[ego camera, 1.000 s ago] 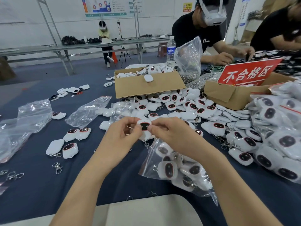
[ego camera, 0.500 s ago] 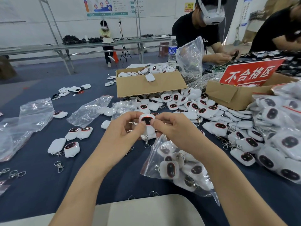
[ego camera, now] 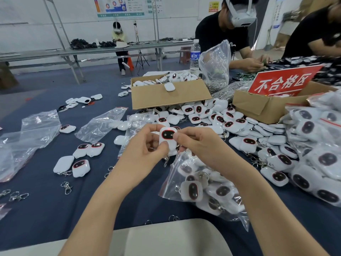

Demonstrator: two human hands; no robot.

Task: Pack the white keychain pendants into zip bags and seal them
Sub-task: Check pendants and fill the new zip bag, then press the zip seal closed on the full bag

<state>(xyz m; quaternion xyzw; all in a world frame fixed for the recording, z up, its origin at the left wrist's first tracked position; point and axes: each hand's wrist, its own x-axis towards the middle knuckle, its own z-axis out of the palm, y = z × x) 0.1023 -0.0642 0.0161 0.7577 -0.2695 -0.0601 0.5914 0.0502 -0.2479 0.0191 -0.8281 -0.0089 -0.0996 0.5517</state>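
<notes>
I held one white keychain pendant (ego camera: pixel 168 135) upright between both hands, its dark red-rimmed face toward me, above the blue tablecloth (ego camera: pixel 46 209). My left hand (ego camera: pixel 145 150) gripped its left side with the thumb pressed on the lower front. My right hand (ego camera: pixel 199 145) pinched its right edge, so the two hands were close together. A metal clip (ego camera: pixel 166 160) dangled below it. A zip bag (ego camera: pixel 203 189) partly filled with pendants lay just near of the hands, under my right wrist; I could not tell whether its mouth was closed. A loose pile of pendants (ego camera: pixel 230 122) spread to the far right, beside a cardboard box (ego camera: pixel 169 95). Empty bags (ego camera: pixel 99 122) lay to the left.
</notes>
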